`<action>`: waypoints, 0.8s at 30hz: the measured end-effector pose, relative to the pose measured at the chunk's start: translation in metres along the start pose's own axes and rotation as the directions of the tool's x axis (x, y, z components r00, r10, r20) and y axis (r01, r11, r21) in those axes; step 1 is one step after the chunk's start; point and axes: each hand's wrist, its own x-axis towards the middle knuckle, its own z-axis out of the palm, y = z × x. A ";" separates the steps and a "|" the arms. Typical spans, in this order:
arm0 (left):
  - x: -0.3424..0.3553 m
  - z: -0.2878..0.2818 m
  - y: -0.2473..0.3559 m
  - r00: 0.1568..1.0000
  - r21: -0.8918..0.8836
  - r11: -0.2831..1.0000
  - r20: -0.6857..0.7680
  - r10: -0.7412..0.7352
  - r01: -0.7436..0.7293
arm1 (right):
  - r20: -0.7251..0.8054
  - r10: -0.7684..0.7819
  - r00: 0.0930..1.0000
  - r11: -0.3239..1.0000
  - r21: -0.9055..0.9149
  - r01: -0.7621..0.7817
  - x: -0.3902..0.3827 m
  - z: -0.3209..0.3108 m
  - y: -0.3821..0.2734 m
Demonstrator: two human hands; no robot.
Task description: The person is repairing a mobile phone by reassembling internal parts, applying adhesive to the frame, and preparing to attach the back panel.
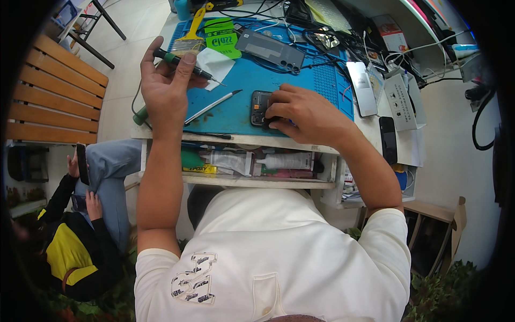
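My left hand is raised over the left part of a blue work mat, its fingers closed round a screwdriver. The handle is black and green, and the thin tip points right and down. On the mat in front of me lies an opened phone with its dark inner side up. My right hand has its fingers bent over the phone's right side, gripping it and covering much of it. Between the hands rests a slim white pen-shaped tool with a dark point.
A dark phone back cover, a green card, white paper and a yellow-handled brush lie farther back. Cables tangle behind. At right are a silver phone and a black phone. An open drawer holds tubes. Someone sits at left.
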 end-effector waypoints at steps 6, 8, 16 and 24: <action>0.000 -0.001 -0.001 1.000 0.004 1.000 0.011 0.009 -0.009 | -0.023 0.001 1.000 0.999 -0.039 -0.002 -0.001 0.009 0.003; 0.000 -0.001 -0.001 1.000 0.007 1.000 0.012 0.009 -0.009 | -0.053 -0.013 0.999 1.000 -0.013 0.013 -0.002 0.011 0.005; 0.001 -0.001 -0.002 1.000 0.014 1.000 0.008 0.015 -0.015 | -0.101 0.188 0.977 0.958 0.237 -0.160 -0.006 0.011 0.009; 0.000 0.000 -0.002 1.000 0.018 1.000 0.003 0.020 -0.021 | -0.110 0.079 0.991 0.992 0.108 -0.067 0.002 0.014 0.006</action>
